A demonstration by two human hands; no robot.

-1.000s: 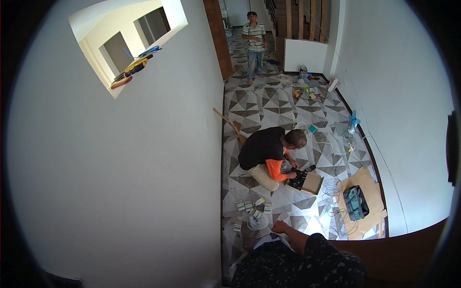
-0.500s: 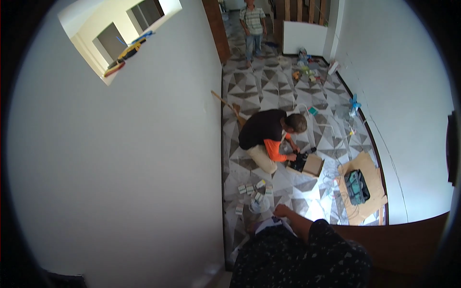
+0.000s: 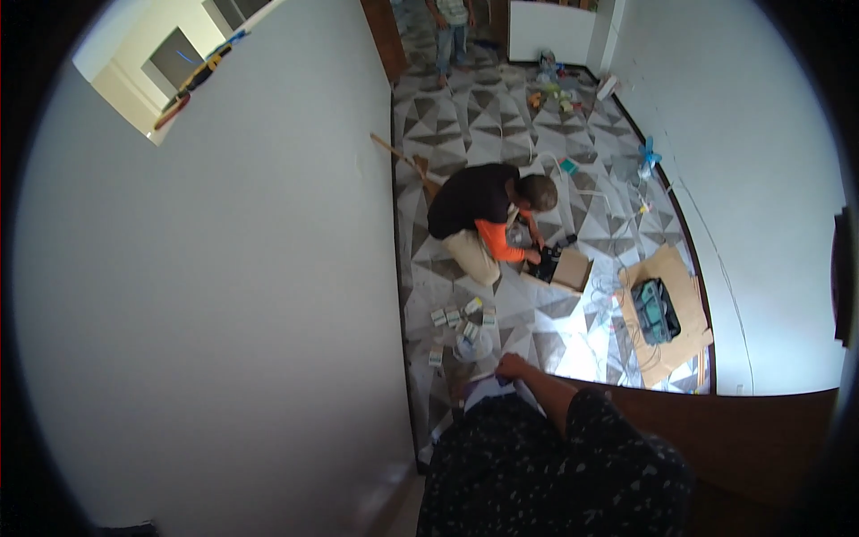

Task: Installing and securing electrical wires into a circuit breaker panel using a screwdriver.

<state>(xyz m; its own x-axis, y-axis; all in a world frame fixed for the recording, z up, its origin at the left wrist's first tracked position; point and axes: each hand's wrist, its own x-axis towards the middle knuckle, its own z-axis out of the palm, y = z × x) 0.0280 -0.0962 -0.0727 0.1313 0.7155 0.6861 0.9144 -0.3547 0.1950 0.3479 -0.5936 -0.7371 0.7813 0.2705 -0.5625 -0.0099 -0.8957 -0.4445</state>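
My right hand (image 3: 510,365) is out in front of me with its fingers curled closed, beside a small purple and white thing (image 3: 492,386) that I cannot make out clearly; what the fingers hold is unclear. A small patch of skin to the left of it may be my left hand (image 3: 462,390), mostly hidden and too indistinct to read. Beyond, several small cartons (image 3: 453,317) lie on the patterned floor around a clear round item (image 3: 472,345). A kneeling co-worker (image 3: 470,197) in orange sleeves has both hands in an open cardboard box (image 3: 570,268) with black items.
A standing person (image 3: 451,36) is at the back. Also visible: a green-grey tool bag (image 3: 655,311) on cardboard (image 3: 689,349), a broom (image 3: 400,154), loose cables (image 3: 592,194), scattered items (image 3: 555,97), a brown curved ledge (image 3: 752,438), and tools (image 3: 201,72) in the wall opening (image 3: 116,80).
The whole scene has shifted upward in the view, with my right hand rising in the picture too. The standing person's arms have lowered. The kneeling co-worker stays bent over the box.
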